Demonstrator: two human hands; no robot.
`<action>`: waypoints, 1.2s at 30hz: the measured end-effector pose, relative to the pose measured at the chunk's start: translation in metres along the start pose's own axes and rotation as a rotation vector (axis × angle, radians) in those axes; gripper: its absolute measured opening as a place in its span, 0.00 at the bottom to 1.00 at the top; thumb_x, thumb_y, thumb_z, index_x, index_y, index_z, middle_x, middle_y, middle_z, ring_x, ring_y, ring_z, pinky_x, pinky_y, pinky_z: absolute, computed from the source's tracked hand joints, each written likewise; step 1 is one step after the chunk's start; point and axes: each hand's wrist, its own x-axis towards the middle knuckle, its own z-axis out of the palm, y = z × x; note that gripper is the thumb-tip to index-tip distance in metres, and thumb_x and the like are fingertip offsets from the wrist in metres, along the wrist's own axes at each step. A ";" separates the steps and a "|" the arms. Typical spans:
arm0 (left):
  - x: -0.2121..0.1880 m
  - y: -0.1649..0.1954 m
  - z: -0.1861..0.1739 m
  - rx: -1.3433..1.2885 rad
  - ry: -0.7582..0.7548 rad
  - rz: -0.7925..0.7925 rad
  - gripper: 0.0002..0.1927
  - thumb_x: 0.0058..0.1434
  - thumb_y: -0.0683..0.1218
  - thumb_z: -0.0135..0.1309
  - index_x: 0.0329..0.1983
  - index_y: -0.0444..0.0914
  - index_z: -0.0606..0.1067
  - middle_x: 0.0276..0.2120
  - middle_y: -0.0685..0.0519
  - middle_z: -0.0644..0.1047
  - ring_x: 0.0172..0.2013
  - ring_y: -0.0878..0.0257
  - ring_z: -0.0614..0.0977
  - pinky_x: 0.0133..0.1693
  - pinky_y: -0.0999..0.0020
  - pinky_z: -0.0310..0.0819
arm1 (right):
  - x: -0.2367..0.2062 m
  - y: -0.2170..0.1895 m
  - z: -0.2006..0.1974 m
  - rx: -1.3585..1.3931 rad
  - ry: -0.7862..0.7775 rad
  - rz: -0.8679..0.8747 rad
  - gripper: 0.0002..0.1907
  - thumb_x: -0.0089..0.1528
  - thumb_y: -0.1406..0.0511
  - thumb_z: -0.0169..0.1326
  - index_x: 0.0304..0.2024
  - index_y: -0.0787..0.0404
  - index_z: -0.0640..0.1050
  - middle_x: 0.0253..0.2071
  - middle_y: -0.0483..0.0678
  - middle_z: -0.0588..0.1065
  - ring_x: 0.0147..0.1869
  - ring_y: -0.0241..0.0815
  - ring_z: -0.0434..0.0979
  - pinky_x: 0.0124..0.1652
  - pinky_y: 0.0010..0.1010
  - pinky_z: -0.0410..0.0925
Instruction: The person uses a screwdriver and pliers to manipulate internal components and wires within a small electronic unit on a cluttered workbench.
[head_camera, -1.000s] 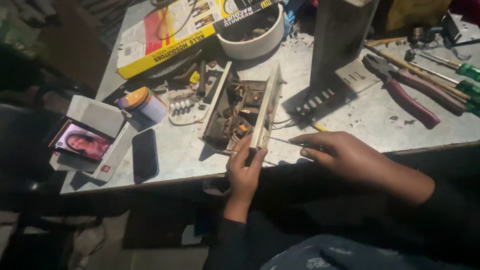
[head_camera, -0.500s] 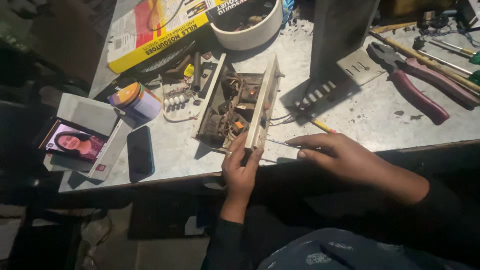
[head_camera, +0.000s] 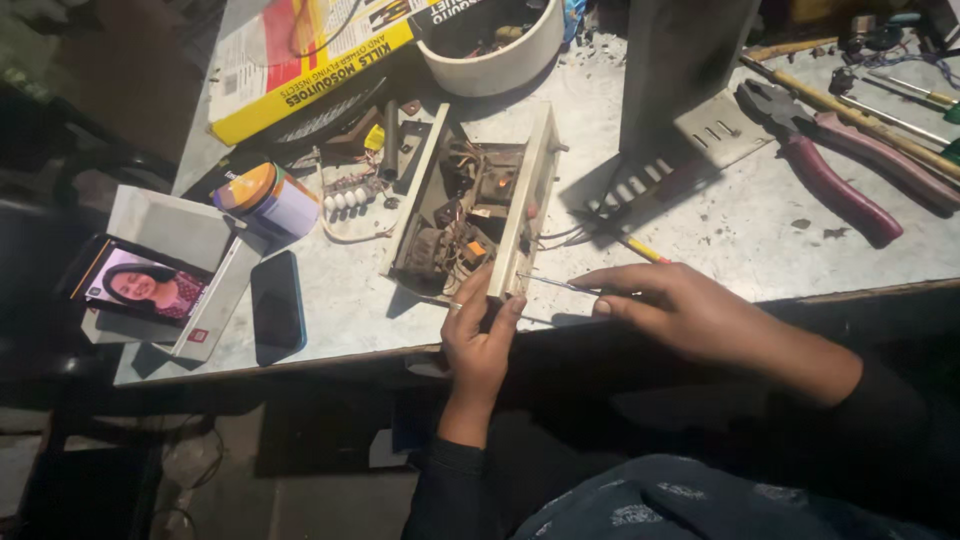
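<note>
At the centre of the frame an open circuit box lies on the grey table, its wires and parts showing between pale side walls. The left hand, low in the middle of the frame, is curled round the box's near end, thumb and fingers pinching the corner of the right-hand wall. The right hand, lower right of centre, is partly closed, its fingers pinched on a thin metal probe whose tip touches that same corner of the box. A yellow pencil-like stick lies just beyond the right hand. To the left of the box sit a small round tin with an orange lid, a dark phone lying flat, and, at the far left edge, a second phone with its screen lit, resting on a grey case. At the top, a white bowl holds small parts, beside a yellow carton. Red-handled pliers lie at the upper right, well apart from both hands.
</note>
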 end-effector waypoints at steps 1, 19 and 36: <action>0.000 0.000 0.000 0.012 0.007 0.003 0.20 0.63 0.41 0.62 0.57 0.29 0.77 0.55 0.42 0.79 0.56 0.53 0.80 0.59 0.63 0.72 | 0.001 -0.001 -0.002 0.008 -0.003 0.012 0.24 0.62 0.61 0.53 0.61 0.50 0.78 0.48 0.48 0.83 0.48 0.41 0.85 0.49 0.35 0.74; 0.008 0.003 -0.011 -0.053 -0.083 0.002 0.14 0.62 0.38 0.63 0.51 0.30 0.80 0.49 0.45 0.80 0.50 0.57 0.82 0.53 0.67 0.73 | -0.019 -0.038 0.012 -1.091 0.106 -0.506 0.36 0.53 0.68 0.55 0.66 0.65 0.70 0.39 0.49 0.73 0.25 0.39 0.77 0.21 0.32 0.70; 0.006 -0.001 -0.008 0.016 -0.051 0.011 0.19 0.63 0.42 0.63 0.56 0.32 0.78 0.54 0.44 0.80 0.55 0.55 0.82 0.57 0.64 0.73 | -0.016 -0.047 0.003 -0.748 0.200 -0.260 0.25 0.56 0.67 0.54 0.57 0.55 0.76 0.40 0.53 0.74 0.41 0.55 0.79 0.37 0.43 0.72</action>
